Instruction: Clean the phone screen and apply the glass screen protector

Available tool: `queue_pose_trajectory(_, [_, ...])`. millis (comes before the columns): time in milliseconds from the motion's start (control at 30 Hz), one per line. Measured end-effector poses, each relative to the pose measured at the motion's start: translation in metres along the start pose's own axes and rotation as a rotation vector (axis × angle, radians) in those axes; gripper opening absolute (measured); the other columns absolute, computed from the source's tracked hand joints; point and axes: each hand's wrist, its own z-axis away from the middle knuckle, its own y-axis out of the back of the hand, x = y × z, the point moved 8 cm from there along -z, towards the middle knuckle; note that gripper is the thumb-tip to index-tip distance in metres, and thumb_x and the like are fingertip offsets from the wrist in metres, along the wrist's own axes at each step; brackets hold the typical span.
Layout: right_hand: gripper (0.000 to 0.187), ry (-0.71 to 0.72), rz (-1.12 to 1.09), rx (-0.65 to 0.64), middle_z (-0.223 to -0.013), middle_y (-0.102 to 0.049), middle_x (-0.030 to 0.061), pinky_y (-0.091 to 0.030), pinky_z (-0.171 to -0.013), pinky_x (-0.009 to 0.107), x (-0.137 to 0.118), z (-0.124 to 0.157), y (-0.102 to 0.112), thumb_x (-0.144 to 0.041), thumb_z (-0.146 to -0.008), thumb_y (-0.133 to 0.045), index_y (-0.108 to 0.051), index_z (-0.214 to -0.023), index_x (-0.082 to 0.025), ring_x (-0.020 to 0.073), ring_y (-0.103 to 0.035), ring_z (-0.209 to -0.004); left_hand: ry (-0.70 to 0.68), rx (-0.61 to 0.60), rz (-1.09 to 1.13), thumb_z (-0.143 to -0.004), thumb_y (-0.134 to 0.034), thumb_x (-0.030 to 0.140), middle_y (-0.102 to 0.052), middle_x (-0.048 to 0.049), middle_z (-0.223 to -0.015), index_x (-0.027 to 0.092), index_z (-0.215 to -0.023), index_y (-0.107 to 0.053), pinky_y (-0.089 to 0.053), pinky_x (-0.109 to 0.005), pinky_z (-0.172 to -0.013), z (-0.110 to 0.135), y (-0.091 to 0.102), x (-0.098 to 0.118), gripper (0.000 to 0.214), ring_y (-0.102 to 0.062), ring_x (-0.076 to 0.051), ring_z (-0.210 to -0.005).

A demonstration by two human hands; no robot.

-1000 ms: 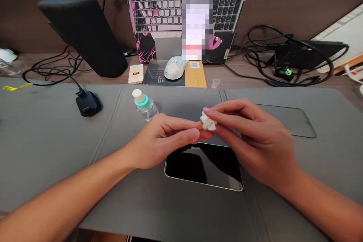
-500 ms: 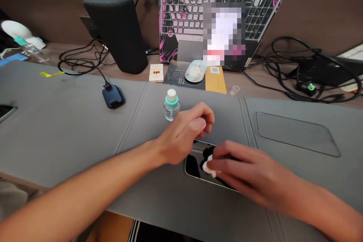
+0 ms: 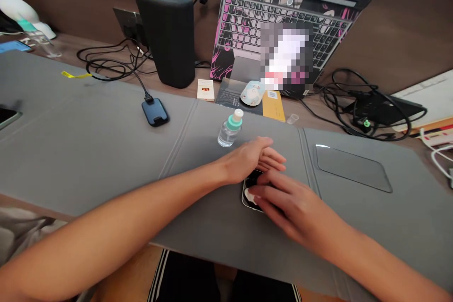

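- A grey mat (image 3: 88,151) covers a brown surface (image 3: 106,59) that backs onto a dark wall.
- The left forearm comes in from the lower left and crosses to the mat's middle. The left hand (image 3: 253,158) lies palm down with its fingers (image 3: 275,161) stretched out and close together. They rest on the far end of a dark-screened phone (image 3: 248,183) and grip nothing.
- The right arm enters from the lower right. The right hand (image 3: 286,203) is also palm down, with its fingers (image 3: 264,197) held flat and together. They pin a small white wad (image 3: 248,194) against the phone's screen, and only the wad's edge shows at the fingertips.
- The phone lies flat on the mat, under both sets of fingers and mostly hidden by them.
- Just beyond the left fingers stands a small clear bottle (image 3: 230,128) with a teal collar and white cap. Its label cannot be read.
- Farther beyond, an open laptop (image 3: 279,19) has a pink-and-black graphic skin around its keys.
- In front of the laptop lie a patterned mouse (image 3: 252,92), a small white box (image 3: 205,88) with a red mark, and a yellow booklet (image 3: 275,106) with a white sticker. Any writing on these is too small to read.
- Well to the left of the fingers are a black speaker (image 3: 170,37) and a small black drive (image 3: 155,112) on a cable.
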Motion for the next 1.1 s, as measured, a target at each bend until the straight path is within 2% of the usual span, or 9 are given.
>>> queue_pose_trajectory(167, [0.026, -0.060, 0.057, 0.059, -0.104, -0.073, 0.0150, -0.065, -0.077, 0.042, 0.010, -0.010, 0.000, -0.018, -0.109, -0.050, -0.075, -0.104, -0.013, 0.0258, -0.074, -0.094, 0.069, -0.018, 0.058, -0.100, -0.030, 0.060, -0.084, -0.0144, -0.096, 0.012, -0.106, -0.081, -0.060, -0.042, -0.086, -0.006, 0.002, -0.007, 0.071, -0.078, -0.027, -0.092])
queue_pose_trajectory(367, [0.027, -0.030, 0.033, 0.026, -0.092, -0.071, 0.0074, -0.063, -0.069, 0.032, -0.014, 0.001, 0.000, -0.016, -0.109, -0.048, -0.075, -0.107, -0.016, 0.0172, -0.070, -0.078, 0.084, -0.023, 0.114, -0.097, -0.037, 0.058, -0.085, -0.0127, -0.100, 0.016, -0.090, -0.079, -0.059, -0.038, -0.095, -0.008, 0.001, -0.007, 0.060, -0.079, -0.025, -0.100])
queue_pose_trajectory(433, [0.027, -0.044, 0.043, 0.030, -0.095, -0.072, 0.0084, -0.065, -0.072, 0.034, -0.009, -0.001, 0.000, -0.017, -0.109, -0.049, -0.075, -0.106, -0.017, 0.0188, -0.072, -0.082, 0.077, -0.015, 0.110, -0.097, -0.037, 0.059, -0.085, -0.0121, -0.099, 0.016, -0.089, -0.079, -0.059, -0.038, -0.092, -0.008, 0.002, -0.008, 0.060, -0.079, -0.025, -0.097])
queue_pose_trajectory(533, [0.027, -0.084, 0.083, 0.074, -0.105, -0.073, 0.0147, -0.066, -0.079, 0.042, 0.005, -0.009, -0.001, -0.018, -0.108, -0.049, -0.074, -0.100, -0.016, 0.0255, -0.074, -0.096, 0.067, -0.004, 0.080, -0.097, -0.036, 0.060, -0.085, -0.0112, -0.095, 0.016, -0.093, -0.081, -0.059, -0.038, -0.084, -0.007, 0.003, -0.010, 0.063, -0.077, -0.025, -0.090])
queue_pose_trajectory(633, [0.026, -0.092, 0.100, 0.106, -0.105, -0.072, 0.0157, -0.065, -0.082, 0.043, 0.004, -0.010, -0.004, -0.016, -0.109, -0.048, -0.073, -0.102, -0.015, 0.0263, -0.072, -0.099, 0.060, 0.010, 0.059, -0.098, -0.039, 0.060, -0.085, -0.0106, -0.094, 0.017, -0.093, -0.081, -0.060, -0.039, -0.088, -0.005, 0.004, -0.010, 0.061, -0.078, -0.026, -0.093])
queue_pose_trajectory(767, [0.026, -0.073, 0.081, 0.081, -0.092, -0.067, 0.0090, -0.061, -0.070, 0.031, -0.020, 0.004, -0.009, -0.014, -0.109, -0.047, -0.073, -0.105, -0.014, 0.0178, -0.066, -0.079, 0.069, 0.017, 0.075, -0.099, -0.039, 0.056, -0.086, -0.0130, -0.099, 0.016, -0.090, -0.078, -0.060, -0.043, -0.102, -0.003, 0.001, -0.009, 0.057, -0.080, -0.027, -0.101])
queue_pose_trajectory(867, [0.027, -0.072, 0.071, 0.060, -0.089, -0.065, 0.0079, -0.058, -0.065, 0.028, -0.030, 0.015, -0.009, -0.013, -0.110, -0.046, -0.073, -0.105, -0.012, 0.0164, -0.063, -0.075, 0.079, 0.019, 0.080, -0.101, -0.035, 0.052, -0.085, -0.0146, -0.103, 0.015, -0.092, -0.077, -0.060, -0.044, -0.104, -0.002, 0.000, -0.008, 0.057, -0.081, -0.026, -0.102])
queue_pose_trajectory(1000, [0.026, -0.078, 0.118, 0.035, -0.088, -0.063, 0.0074, -0.054, -0.062, 0.028, -0.025, 0.036, 0.001, -0.012, -0.109, -0.047, -0.073, -0.107, -0.012, 0.0160, -0.061, -0.072, 0.082, 0.025, 0.082, -0.101, -0.038, 0.053, -0.086, -0.0129, -0.103, 0.016, -0.092, -0.077, -0.059, -0.044, -0.106, 0.000, 0.000, -0.007, 0.055, -0.081, -0.025, -0.102])
queue_pose_trajectory(1100, [0.027, -0.149, 0.112, 0.000, -0.095, -0.064, 0.0089, -0.058, -0.067, 0.027, -0.015, 0.062, 0.013, -0.015, -0.111, -0.046, -0.072, -0.116, -0.014, 0.0155, -0.065, -0.077, 0.085, 0.031, 0.084, -0.102, -0.037, 0.053, -0.086, -0.0116, -0.101, 0.017, -0.091, -0.078, -0.059, -0.044, -0.105, 0.000, 0.001, -0.008, 0.055, -0.081, -0.025, -0.099])
